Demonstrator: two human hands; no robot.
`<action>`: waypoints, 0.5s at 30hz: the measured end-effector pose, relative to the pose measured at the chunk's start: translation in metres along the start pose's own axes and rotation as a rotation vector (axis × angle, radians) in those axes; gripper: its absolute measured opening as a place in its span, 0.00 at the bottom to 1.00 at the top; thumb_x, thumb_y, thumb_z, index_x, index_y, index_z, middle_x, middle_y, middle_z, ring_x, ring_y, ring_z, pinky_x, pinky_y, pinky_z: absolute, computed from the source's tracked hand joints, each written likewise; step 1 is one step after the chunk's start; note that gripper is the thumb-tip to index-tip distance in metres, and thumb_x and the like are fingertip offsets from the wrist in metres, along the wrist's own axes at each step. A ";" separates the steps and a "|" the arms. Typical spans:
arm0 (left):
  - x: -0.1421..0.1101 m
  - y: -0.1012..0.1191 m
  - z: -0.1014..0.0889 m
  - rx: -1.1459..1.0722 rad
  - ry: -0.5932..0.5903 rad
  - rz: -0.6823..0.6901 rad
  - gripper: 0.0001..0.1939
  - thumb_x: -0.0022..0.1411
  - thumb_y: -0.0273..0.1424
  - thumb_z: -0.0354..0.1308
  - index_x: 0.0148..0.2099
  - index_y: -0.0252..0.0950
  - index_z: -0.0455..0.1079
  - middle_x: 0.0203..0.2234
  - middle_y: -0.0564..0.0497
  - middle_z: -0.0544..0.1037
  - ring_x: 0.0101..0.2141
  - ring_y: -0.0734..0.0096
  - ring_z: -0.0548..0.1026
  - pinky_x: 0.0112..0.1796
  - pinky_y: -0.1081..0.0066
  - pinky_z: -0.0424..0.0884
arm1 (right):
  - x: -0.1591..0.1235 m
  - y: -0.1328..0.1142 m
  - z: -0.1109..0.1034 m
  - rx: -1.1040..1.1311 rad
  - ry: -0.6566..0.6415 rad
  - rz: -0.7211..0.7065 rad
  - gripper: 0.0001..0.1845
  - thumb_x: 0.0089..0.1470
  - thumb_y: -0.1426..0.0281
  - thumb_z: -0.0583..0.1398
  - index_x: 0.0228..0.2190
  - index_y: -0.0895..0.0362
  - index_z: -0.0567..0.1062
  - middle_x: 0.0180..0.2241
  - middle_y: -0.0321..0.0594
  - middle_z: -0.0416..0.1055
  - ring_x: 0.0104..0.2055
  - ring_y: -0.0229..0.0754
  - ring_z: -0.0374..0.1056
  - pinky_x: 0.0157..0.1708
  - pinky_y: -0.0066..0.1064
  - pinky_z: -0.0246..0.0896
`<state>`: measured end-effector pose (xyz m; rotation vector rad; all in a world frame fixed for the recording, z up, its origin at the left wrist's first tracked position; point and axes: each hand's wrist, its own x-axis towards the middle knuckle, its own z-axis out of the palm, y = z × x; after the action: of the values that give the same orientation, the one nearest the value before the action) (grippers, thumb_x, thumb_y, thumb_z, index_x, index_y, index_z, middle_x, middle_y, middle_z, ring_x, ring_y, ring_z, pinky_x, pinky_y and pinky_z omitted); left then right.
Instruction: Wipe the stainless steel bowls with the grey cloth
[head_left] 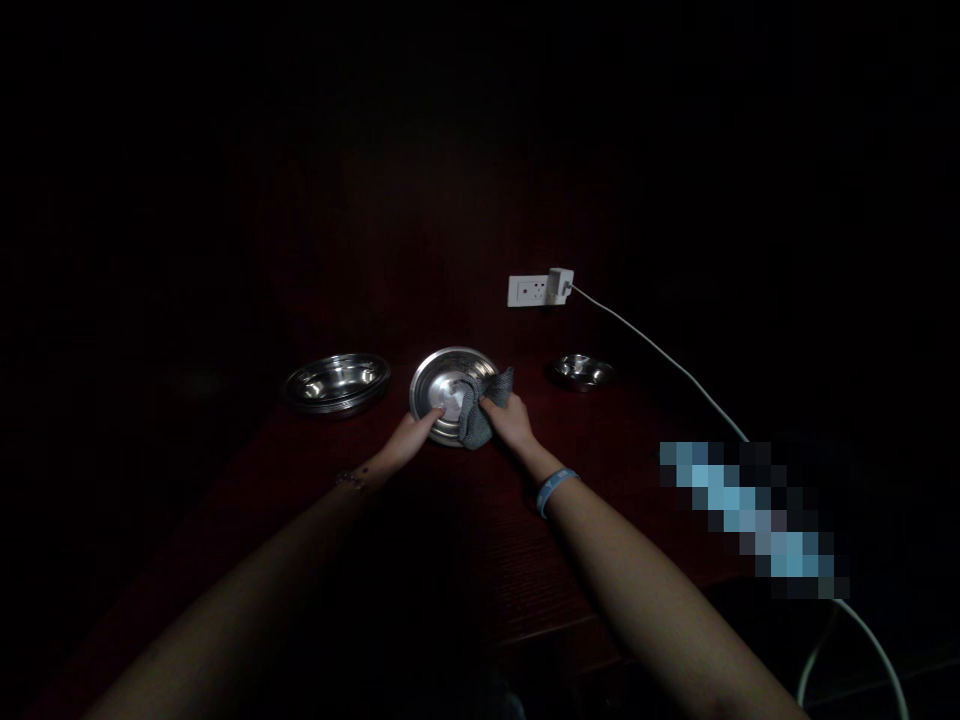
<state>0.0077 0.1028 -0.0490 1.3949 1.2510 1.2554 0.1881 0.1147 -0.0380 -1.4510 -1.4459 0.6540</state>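
Note:
A shiny metal bowl (448, 396) is held tilted above the dark red table, its inside facing me. My left hand (411, 438) grips its lower left rim, thumb over the inside and the other fingers hidden behind. A grey cloth (475, 412) lies over the right side of the rim. My right hand (508, 420) is closed on this cloth, pressing it against the bowl with the thumb inside.
Stacked metal bowls (337, 384) stand on the table (480, 540) at the left. A smaller metal bowl (583, 372) sits at the right. A white cable (660, 357) runs from a charger in the wall socket (531, 291) past a blurred patch at the right.

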 end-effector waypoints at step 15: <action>0.001 -0.002 0.000 -0.033 -0.006 0.011 0.18 0.57 0.33 0.56 0.49 0.31 0.70 0.47 0.44 0.77 0.49 0.62 0.74 0.55 0.64 0.64 | 0.001 0.002 0.002 0.031 -0.003 -0.003 0.09 0.51 0.68 0.59 0.33 0.59 0.76 0.36 0.44 0.77 0.40 0.43 0.73 0.41 0.31 0.67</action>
<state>0.0073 0.1043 -0.0507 1.3828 1.2150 1.2726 0.1879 0.1164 -0.0403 -1.4241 -1.4340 0.6748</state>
